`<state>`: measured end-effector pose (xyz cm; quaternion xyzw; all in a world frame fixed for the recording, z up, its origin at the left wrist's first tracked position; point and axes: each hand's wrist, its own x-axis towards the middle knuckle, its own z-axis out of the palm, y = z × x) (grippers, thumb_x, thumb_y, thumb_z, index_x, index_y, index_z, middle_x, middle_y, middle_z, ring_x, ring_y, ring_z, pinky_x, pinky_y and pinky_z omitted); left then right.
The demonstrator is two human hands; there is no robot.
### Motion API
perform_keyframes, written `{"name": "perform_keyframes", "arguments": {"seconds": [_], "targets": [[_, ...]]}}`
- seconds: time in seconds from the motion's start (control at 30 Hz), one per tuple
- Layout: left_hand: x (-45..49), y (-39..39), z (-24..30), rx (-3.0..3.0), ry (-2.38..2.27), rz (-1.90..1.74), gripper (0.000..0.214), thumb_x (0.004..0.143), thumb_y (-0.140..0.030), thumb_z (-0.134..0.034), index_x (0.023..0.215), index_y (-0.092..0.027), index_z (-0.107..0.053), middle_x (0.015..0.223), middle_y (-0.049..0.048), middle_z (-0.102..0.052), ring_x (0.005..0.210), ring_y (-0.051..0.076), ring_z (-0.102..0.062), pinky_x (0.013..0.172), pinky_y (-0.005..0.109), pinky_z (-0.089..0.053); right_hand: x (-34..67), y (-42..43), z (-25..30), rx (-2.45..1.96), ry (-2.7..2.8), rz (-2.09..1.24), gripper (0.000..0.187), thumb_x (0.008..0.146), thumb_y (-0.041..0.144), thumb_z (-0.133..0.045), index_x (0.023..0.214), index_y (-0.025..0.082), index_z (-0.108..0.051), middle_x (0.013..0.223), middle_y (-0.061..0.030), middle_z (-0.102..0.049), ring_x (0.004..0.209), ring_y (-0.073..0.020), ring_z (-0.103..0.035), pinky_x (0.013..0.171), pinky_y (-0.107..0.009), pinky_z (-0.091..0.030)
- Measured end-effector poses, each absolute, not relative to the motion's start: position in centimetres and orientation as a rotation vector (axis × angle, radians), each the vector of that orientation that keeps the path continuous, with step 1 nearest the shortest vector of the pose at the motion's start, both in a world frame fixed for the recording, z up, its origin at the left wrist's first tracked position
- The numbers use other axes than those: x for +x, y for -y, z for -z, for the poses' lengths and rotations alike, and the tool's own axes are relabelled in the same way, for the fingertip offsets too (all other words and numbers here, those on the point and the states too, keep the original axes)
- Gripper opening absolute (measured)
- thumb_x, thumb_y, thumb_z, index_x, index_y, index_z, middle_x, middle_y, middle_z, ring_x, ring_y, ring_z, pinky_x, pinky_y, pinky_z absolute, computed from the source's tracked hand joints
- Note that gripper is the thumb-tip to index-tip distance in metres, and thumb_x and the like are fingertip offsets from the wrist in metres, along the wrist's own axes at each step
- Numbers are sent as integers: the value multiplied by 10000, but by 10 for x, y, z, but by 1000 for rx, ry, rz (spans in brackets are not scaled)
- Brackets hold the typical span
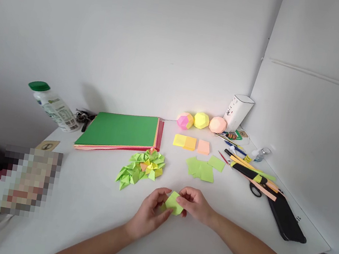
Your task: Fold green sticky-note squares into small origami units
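A small light-green paper square (pixel 172 204) is held between both hands, above the near part of the white table. My left hand (pixel 151 213) pinches its left and lower edge with the thumb in front. At its right side, my right hand (pixel 196 205) grips it between thumb and fingers. Beyond the hands, to the left, lies a pile of folded green, yellow and orange paper pieces (pixel 141 168). Several flat green paper squares (pixel 200 169) are spread to the right of that pile.
Behind lie yellow and orange sticky notes (pixel 184 141), a pink pad (pixel 204 147) and paper balls (pixel 201 120). A green-topped paper stack (pixel 120 129) and a bottle (pixel 57 108) stand left. At right are a cutter (pixel 248 172), scissors (pixel 255 190) and a black case (pixel 286 218).
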<state>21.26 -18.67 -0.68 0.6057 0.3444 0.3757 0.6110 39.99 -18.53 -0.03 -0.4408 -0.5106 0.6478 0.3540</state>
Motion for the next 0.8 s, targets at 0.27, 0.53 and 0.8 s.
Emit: {"name": "perform_keyframes", "arguments": {"seconds": [0.27,0.53,0.8], "targets": [[210,187,12,1548,-650,-861,196,822,-262,-544,1009,-207,-565,927,76,-595,853,194,-565,776,329,-450,401,186,5,-1218,1450,-1636,356,749,489,-617,700,155,-504,576,37,-512,487,-99,-529,450,-205,-409],[209,184,13,1569,-690,-884,275,824,-276,-550,1086,-222,-616,919,85,-605,834,199,-562,765,339,-448,401,186,1,-1138,1388,-1672,341,803,493,-552,750,159,-511,584,28,-530,481,-98,-512,474,-225,-419],[210,182,15,1456,-721,-981,298,820,-258,-570,1113,-266,-619,875,49,-554,808,171,-536,711,298,-454,402,186,0,-1135,1441,-1641,289,755,415,-638,746,149,-525,604,17,-547,538,-100,-516,515,-223,-414]]}}
